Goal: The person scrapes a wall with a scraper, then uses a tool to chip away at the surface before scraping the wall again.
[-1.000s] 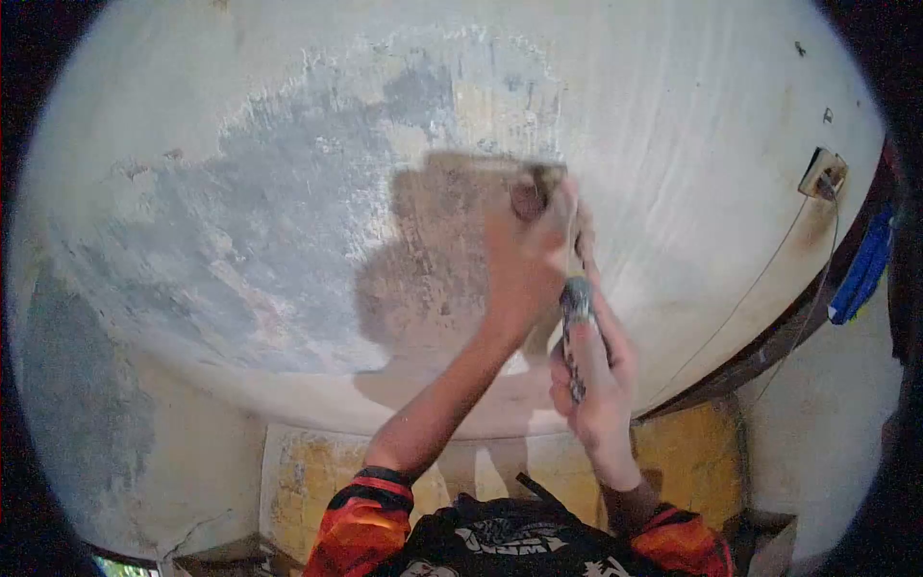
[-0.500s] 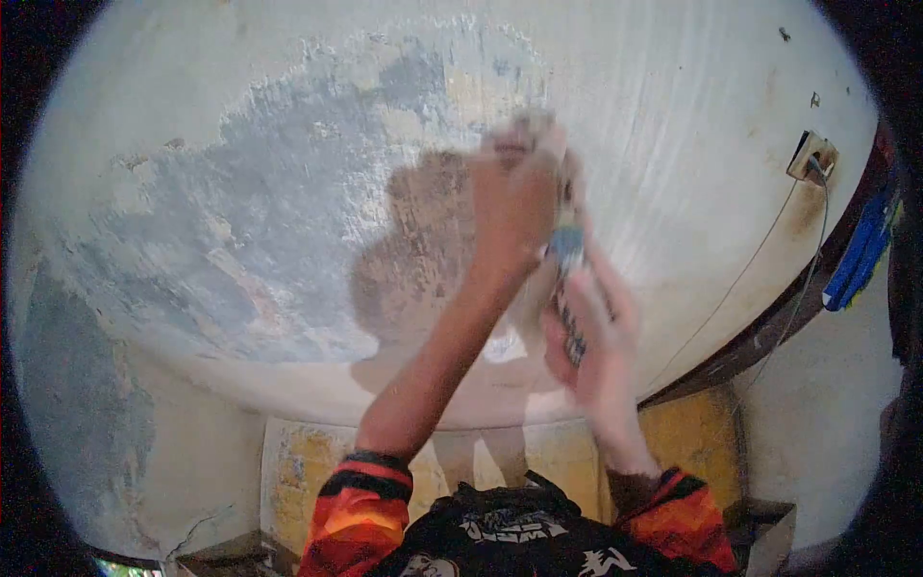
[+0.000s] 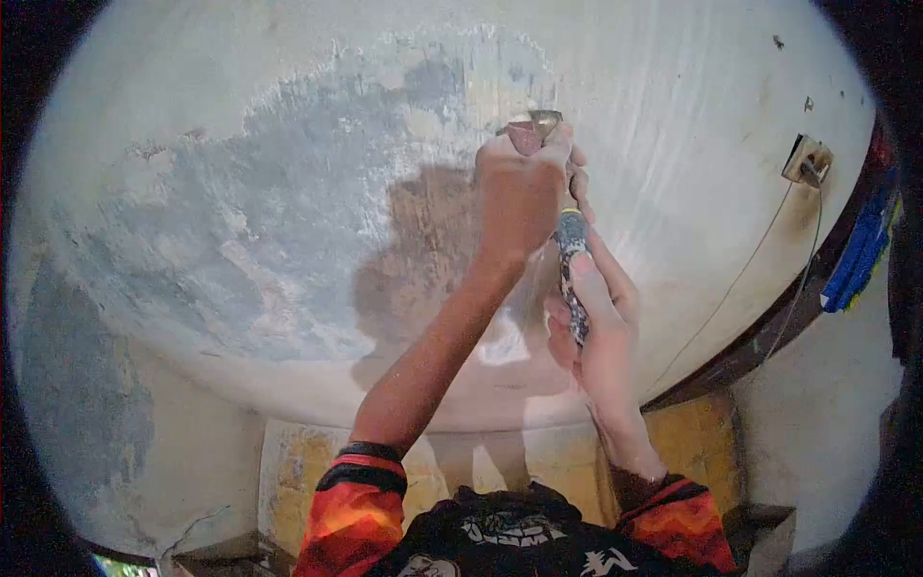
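Note:
A scraper [image 3: 573,240] with a dark, paint-speckled handle and a yellow band is held against the wall, its metal blade pointing up. My right hand [image 3: 608,313] is wrapped round the handle from below, thumb lying along it. Higher up, my left hand [image 3: 519,197] is closed at the blade end, its fingers partly hidden behind the back of the hand. A piece of metal blade shows just above my left knuckles. Both hands are at the right border of a rough grey patch [image 3: 317,173], where the pale coating [image 3: 663,192] is off the wall.
On the right, a wall socket [image 3: 806,162] has a plug and thin hanging cables. A blue bristly object [image 3: 860,250] hangs beside a dark edge at the far right. Worn yellow surfaces [image 3: 692,438] show low down. Shadows of the arms fall on the wall.
Both hands and the scraper were blurred by motion and now look sharper, with the blade visible. Their place on the wall is nearly the same, and the grip is unchanged.

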The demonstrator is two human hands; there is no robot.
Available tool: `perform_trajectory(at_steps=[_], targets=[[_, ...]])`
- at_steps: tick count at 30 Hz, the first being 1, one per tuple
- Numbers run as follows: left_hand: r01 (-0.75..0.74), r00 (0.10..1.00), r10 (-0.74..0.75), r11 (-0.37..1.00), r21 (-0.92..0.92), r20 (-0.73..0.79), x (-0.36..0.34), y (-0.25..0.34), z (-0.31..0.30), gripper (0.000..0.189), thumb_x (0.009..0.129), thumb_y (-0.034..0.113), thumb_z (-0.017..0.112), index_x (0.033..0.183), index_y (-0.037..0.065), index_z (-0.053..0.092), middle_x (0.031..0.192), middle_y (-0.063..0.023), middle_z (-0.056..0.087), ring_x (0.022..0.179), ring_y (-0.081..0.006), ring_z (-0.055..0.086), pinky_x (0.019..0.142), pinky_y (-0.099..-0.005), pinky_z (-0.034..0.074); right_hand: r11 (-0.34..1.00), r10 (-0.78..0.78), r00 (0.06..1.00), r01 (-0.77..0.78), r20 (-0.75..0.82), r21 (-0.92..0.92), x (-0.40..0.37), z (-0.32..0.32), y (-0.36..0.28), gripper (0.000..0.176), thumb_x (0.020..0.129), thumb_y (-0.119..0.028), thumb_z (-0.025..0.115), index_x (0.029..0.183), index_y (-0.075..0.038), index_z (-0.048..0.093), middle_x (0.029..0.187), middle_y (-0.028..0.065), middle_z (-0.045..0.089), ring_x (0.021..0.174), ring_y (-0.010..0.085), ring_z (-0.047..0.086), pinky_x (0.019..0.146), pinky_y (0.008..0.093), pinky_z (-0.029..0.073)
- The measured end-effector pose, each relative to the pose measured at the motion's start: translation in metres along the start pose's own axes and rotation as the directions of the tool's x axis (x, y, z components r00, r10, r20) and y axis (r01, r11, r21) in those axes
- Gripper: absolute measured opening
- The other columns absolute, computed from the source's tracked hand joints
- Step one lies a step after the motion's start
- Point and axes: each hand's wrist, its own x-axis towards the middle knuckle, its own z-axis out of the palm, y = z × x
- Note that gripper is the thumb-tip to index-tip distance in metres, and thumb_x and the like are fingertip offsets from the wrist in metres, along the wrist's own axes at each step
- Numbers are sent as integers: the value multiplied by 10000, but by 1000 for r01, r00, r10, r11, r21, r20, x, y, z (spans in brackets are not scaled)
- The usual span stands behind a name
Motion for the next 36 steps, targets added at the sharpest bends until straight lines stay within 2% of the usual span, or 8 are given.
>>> perform_trajectory(at_steps=[2,4,7,13,16,22,34,36], targets=[[-100,994,102,994,33,-44,6,-34,-8,214,922,223,595,793,53,618,640,-44,603,507,-124,564,442,-279,449,997,-64,997,62,-35,-45,2,-4,20,512,985,-283,503,1445,-74,416,654,-35,504,451,17,369,384,189,278],[-371,926,375,879,299,47,21,-27,-11,225,913,200,590,769,29,618,624,-58,605,534,-131,580,472,-292,467,995,-83,997,83,-5,-52,11,-5,15,503,986,-273,503,1439,-71,423,674,-42,509,459,14,368,392,185,278],[-167,984,173,976,140,-35,22,-4,6,207,909,168,581,775,17,624,639,-56,626,540,-109,574,498,-292,464,998,-67,998,67,-2,11,17,2,-13,468,979,-248,514,1398,-47,461,663,-37,507,442,11,386,384,175,276],[-374,925,376,871,319,60,13,-18,-3,236,910,176,567,741,15,598,624,-42,602,482,-141,570,454,-298,455,999,-34,998,32,57,33,6,0,-10,479,992,-241,486,1421,-42,412,621,-28,492,399,17,366,358,176,258],[18,994,-15,1000,-22,107,8,5,-1,163,904,199,589,811,66,595,651,-56,594,518,-156,572,457,-310,479,1000,-15,999,15,28,-1,11,-1,-11,487,996,-258,484,1425,-43,404,617,-26,491,387,20,350,354,175,251],[-111,989,119,990,92,-84,31,4,14,184,873,133,605,738,9,608,589,-98,608,428,-204,587,364,-354,469,994,-106,991,103,78,36,18,-2,-16,499,992,-268,508,1426,-43,403,624,-24,494,394,20,351,356,174,247],[-41,999,41,998,54,10,12,1,5,206,906,197,608,820,10,615,655,-109,629,493,-211,614,430,-325,480,995,-79,994,74,73,68,8,-12,-6,473,969,-253,549,1384,-39,473,683,-30,518,438,12,392,357,169,234],[-77,997,77,997,0,-4,1,-4,3,221,912,209,604,835,2,617,679,-112,638,544,-200,632,466,-316,488,969,-180,982,187,59,-163,17,-28,15,472,964,-260,555,1370,-30,485,689,-26,511,474,9,390,388,171,251]])
